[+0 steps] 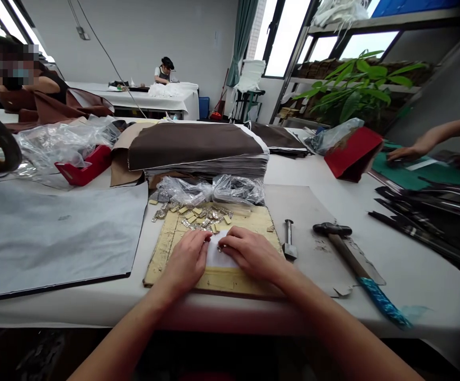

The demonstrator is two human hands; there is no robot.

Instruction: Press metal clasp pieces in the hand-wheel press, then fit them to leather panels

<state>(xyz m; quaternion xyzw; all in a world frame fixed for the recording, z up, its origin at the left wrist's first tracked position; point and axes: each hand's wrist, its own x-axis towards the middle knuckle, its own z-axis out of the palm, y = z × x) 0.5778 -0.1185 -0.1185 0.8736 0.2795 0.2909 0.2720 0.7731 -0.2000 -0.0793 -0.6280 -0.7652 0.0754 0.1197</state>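
Observation:
Both hands rest over a yellowish worn board (249,280) on the table. Under my fingers lies a small white sheet (221,259). The fingers of my left hand (188,259) are pinched at the sheet's left side, and what they hold is hidden. With thumb and fingertips my right hand (251,251) pinches a small shiny metal piece (219,247) above the sheet. A heap of small silvery metal pieces (213,214) mixed with yellow tabs (192,218) is spread just beyond my fingertips.
Right of the board stand a metal punch (289,241) and a hammer (344,254) with a blue-wrapped handle. Plastic bags (237,189) and a stack of dark brown sheets (198,145) lie behind. At left is a large grey panel (55,238). A co-worker's hand (406,153) is at right.

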